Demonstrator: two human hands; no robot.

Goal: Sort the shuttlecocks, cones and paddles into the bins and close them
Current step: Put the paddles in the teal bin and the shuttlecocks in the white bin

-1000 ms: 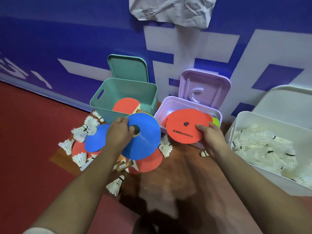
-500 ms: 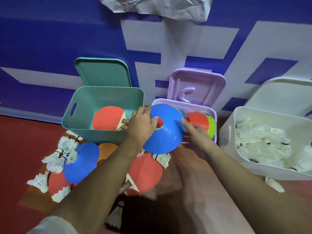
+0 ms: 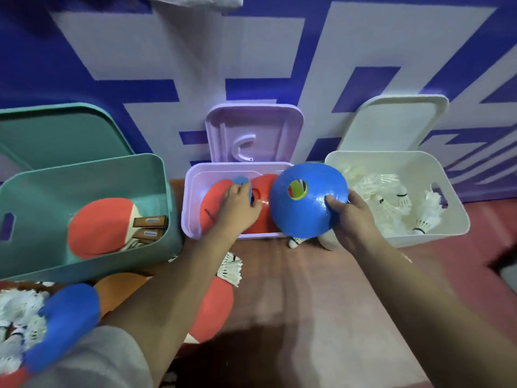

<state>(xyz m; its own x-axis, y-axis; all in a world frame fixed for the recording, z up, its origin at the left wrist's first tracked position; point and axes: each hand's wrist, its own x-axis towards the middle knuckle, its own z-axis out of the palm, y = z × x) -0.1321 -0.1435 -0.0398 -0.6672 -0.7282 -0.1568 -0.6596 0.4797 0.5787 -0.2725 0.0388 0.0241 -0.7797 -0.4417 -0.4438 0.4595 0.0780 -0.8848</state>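
Note:
My right hand [image 3: 353, 219] grips the rim of a blue cone [image 3: 305, 211] and holds it tilted over the right end of the purple bin [image 3: 190, 197]. A green cone shows through its centre hole. My left hand [image 3: 237, 210] is inside the purple bin, on top of red cones [image 3: 261, 189], with its fingers closed on what looks like the edge of another blue cone [image 3: 241, 180]. The teal bin [image 3: 84, 175] at left holds red paddles [image 3: 98, 228]. The white bin [image 3: 458, 217] at right holds several shuttlecocks [image 3: 391, 200].
All three lids lean open against the blue-and-white wall: teal [image 3: 56, 135], purple [image 3: 254, 130], white [image 3: 391, 124]. On the floor in front lie a blue cone [image 3: 67, 317], an orange cone [image 3: 120, 289], a red paddle [image 3: 216, 306] and loose shuttlecocks [image 3: 232, 270].
The blue cone has passed from my left hand to my right hand. My left hand has moved down into the purple bin. The view has shifted closer to the bins.

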